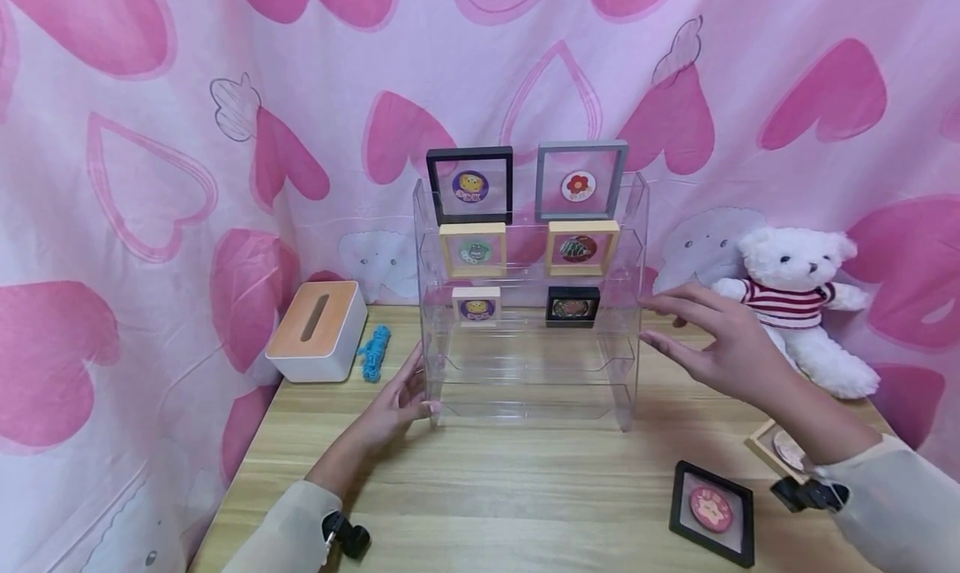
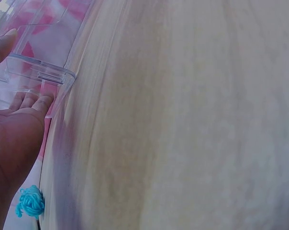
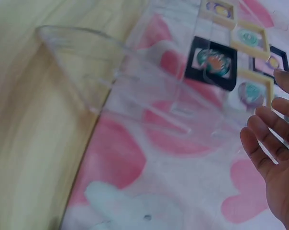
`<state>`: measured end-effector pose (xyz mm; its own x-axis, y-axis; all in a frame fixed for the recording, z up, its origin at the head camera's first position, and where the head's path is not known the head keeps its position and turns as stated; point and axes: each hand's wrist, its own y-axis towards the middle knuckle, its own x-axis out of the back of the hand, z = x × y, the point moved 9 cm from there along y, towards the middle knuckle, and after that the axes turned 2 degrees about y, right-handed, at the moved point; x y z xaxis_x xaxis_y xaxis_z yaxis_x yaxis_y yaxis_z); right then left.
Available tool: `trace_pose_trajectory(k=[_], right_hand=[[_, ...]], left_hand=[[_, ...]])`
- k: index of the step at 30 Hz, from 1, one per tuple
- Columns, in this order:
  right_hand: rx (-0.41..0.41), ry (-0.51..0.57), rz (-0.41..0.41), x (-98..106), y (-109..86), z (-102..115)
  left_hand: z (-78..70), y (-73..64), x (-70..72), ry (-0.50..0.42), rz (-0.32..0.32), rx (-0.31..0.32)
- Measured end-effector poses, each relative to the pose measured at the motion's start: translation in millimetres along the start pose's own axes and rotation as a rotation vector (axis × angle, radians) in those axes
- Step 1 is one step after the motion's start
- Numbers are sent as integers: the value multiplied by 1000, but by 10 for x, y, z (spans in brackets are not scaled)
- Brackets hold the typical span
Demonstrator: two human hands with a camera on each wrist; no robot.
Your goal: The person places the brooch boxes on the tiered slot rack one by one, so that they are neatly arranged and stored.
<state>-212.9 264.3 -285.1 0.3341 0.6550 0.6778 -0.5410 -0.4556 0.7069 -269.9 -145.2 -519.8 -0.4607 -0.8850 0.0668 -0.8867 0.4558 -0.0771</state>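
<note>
A clear stepped acrylic display rack (image 1: 525, 410) stands on the wooden table. My left hand (image 1: 396, 402) holds its lower left side, thumb in front and fingers behind the panel; the left wrist view shows this hand (image 2: 15, 139) around the clear edge. Beside the rack's right side is my right hand (image 1: 716, 340), fingers spread and slightly bent, holding nothing. On the top tier stand a black frame (image 1: 470, 219) and a grey frame (image 1: 582, 216). Two light wooden frames (image 1: 474, 228) (image 1: 582, 226) occupy the tier below. Under them are a small cream frame (image 1: 476, 292) and a small black frame (image 1: 573, 293).
A black frame (image 1: 678, 498) with a pink badge lies at the table's front right. Near it, a wooden frame (image 1: 765, 452) is partly hidden by my right forearm. A white teddy bear (image 1: 798, 306) sits right; a tissue box (image 1: 341, 348) and blue cord (image 1: 373, 353) are left.
</note>
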Motion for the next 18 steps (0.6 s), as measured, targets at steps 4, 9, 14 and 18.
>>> trace_pose_trajectory(k=[4, 9, 14, 18], right_hand=[[-60, -58, 30, 57, -202, -85], [-136, -101, 81, 63, -468, -161], [-215, -92, 154, 10, -801, -248], [-281, -63, 211, -65, -1095, -332]], left_hand=[[11, -6, -7, -8, 5, -4], [33, -10, -8, -14, 6, -6], [54, 0, 1, -4, -2, 11], [31, 16, 10, 11, -5, 13]])
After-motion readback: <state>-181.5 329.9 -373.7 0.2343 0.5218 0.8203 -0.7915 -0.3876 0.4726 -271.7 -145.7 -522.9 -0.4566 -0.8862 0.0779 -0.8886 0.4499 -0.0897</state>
